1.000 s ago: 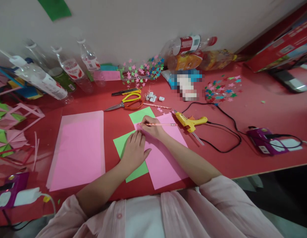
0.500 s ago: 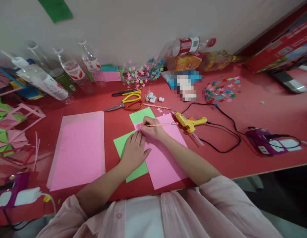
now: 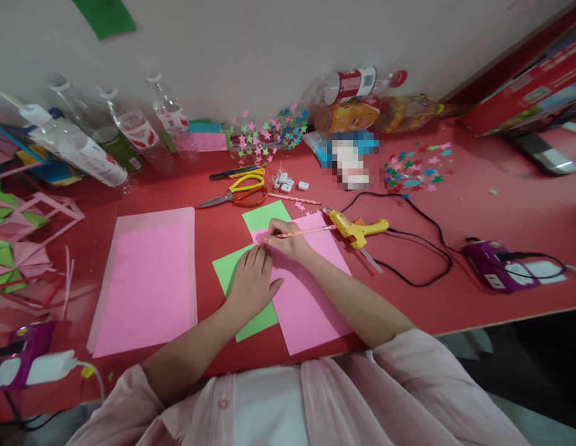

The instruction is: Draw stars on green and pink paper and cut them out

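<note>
My right hand [image 3: 288, 238] is closed around a pink pencil [image 3: 311, 231], its tip low over the upper left corner of a pink sheet of paper [image 3: 311, 297]. Whatever mark lies under the tip is too small to make out. Flat on the papers, with fingers stretched out, rests my left hand [image 3: 253, 279], its fingertips close to the right hand. Beneath the pink sheet are a green sheet [image 3: 255, 325] and a green piece [image 3: 267, 215] above it. A yellow glue gun [image 3: 357, 228] lies just right of the pencil's end.
A stack of pink paper [image 3: 148, 279] lies at left. Behind my hands are scissors [image 3: 232, 193], a second pencil [image 3: 295, 199] and small white lights [image 3: 285, 182]. Plastic bottles [image 3: 139, 133] line the wall. Purple power strips [image 3: 497, 266] sit at both sides, with a black cord nearby.
The pencil's back end has tipped slightly upward in my right hand. My left hand and the papers stay in place.
</note>
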Demonstrator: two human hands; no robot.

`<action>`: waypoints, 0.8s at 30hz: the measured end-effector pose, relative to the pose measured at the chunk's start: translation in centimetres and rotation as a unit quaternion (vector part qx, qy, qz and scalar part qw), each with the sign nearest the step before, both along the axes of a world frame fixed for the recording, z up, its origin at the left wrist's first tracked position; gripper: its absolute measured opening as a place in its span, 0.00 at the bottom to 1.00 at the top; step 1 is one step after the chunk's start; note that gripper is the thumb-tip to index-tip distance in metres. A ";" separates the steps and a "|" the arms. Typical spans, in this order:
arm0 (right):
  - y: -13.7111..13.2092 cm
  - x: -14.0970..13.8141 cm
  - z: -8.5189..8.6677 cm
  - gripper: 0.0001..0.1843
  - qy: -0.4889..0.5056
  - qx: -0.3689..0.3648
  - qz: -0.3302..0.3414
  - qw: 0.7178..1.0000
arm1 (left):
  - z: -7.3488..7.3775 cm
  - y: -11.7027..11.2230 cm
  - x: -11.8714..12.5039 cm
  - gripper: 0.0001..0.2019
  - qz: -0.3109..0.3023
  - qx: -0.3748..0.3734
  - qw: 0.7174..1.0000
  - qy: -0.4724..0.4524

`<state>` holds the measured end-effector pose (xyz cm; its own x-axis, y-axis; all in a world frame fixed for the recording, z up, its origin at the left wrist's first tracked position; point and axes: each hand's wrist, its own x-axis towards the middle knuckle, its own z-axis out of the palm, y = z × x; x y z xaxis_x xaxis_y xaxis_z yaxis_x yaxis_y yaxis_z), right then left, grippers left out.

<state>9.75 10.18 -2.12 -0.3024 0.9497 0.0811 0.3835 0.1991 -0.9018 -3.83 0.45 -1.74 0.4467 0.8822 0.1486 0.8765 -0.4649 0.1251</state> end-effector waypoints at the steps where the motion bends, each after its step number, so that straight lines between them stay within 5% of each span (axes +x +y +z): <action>1: 0.0 0.0 0.0 0.04 0.001 0.000 0.001 1.000 | 0.0 0.0 0.0 0.26 0.000 0.000 1.000 0.000; 24: -0.3 -0.6 0.4 0.04 0.007 -0.014 0.028 0.999 | 0.4 -0.1 0.1 0.25 0.006 -0.006 1.000 0.000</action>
<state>9.18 9.84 -1.75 -0.3548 0.9331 0.0584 0.3604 0.1942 -0.9124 -3.74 0.39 -1.33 0.4357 0.8894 0.1384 0.8821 -0.4525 0.1309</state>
